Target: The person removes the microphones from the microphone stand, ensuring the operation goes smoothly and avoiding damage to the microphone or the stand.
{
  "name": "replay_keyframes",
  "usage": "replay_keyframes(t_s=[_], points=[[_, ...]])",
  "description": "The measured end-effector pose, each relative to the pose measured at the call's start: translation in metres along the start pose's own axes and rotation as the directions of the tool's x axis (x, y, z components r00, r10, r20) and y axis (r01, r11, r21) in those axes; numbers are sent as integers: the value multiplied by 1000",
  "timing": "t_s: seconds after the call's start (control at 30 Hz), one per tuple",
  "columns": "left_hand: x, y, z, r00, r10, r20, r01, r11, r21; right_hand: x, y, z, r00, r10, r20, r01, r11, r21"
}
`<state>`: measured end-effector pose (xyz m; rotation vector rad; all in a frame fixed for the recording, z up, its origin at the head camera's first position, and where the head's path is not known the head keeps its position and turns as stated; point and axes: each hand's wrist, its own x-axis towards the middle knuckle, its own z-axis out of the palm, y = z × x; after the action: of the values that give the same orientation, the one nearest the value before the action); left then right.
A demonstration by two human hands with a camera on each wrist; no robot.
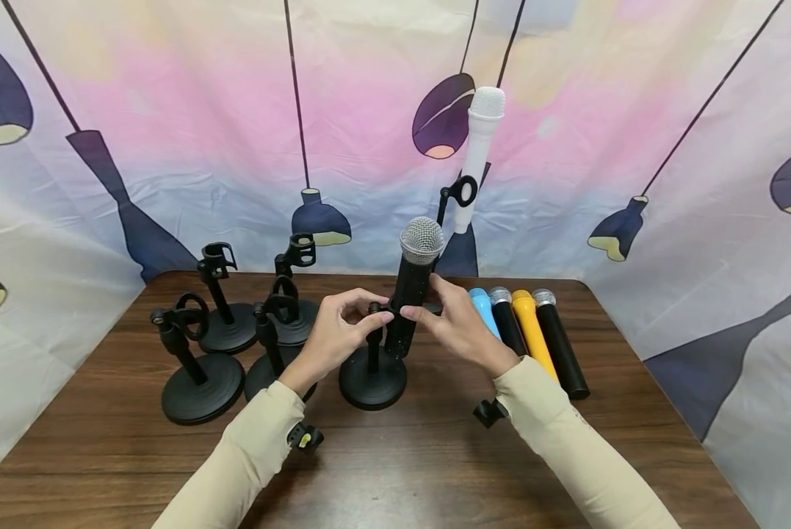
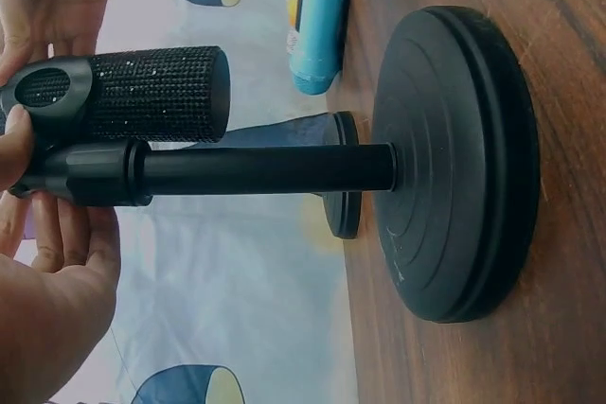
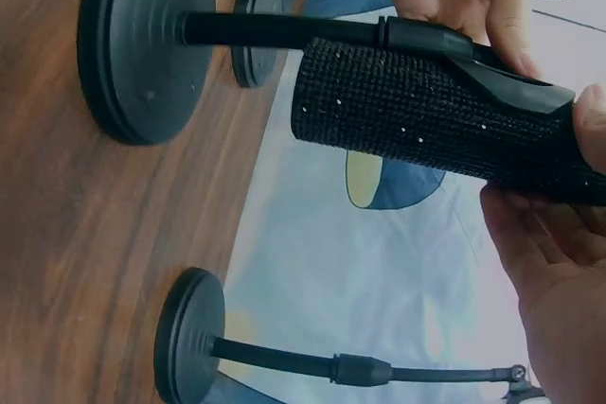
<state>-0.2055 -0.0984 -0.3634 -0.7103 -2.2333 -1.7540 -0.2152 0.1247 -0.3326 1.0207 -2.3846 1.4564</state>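
A black glittery microphone (image 1: 410,288) with a silver mesh head stands tilted over the table. My right hand (image 1: 464,323) grips it between thumb and fingers. Beside it, a short black microphone stand (image 1: 373,382) rests on its round base, and my left hand (image 1: 344,327) pinches the top of it. In the left wrist view the stand's clip (image 2: 71,96) wraps round the microphone body, whose lower end hangs beside the pole (image 2: 270,169). From the right wrist view, the clip lies along the microphone (image 3: 398,115), with both thumbs close to it.
Several black stands with bare clips, such as one stand (image 1: 202,389), are grouped at the left. A white microphone (image 1: 481,139) sits high on a taller stand behind. Blue, black and yellow microphones (image 1: 532,330) lie in a row at the right.
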Motion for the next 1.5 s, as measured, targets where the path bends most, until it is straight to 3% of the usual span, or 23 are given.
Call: replay_keyframes(t_s=[0.17,0.43,0.7,0.93,1.2,1.4,1.5], points=[[0,0,0,1000,-3,4,3,1000,-5,-1,6,1,998,47,51,-53,989,141],[1,-2,-1,1000,-1,10,1,1000,-20,-1,4,-3,1000,-24,20,25,997,-72],[1,-2,-2,1000,6,12,-5,1000,-22,4,4,-6,996,32,86,-42,993,114],[1,-1,-2,1000,-5,26,6,1000,-26,7,1,-10,996,-32,85,33,999,-8],[-1,0,-4,999,-24,26,24,1000,-9,5,5,-5,993,41,115,-58,988,145],[0,2,-4,999,-34,19,34,999,13,4,2,-6,998,-36,60,36,999,-3],[0,3,-4,999,-42,22,42,999,17,3,3,-6,998,-18,62,17,1000,18]])
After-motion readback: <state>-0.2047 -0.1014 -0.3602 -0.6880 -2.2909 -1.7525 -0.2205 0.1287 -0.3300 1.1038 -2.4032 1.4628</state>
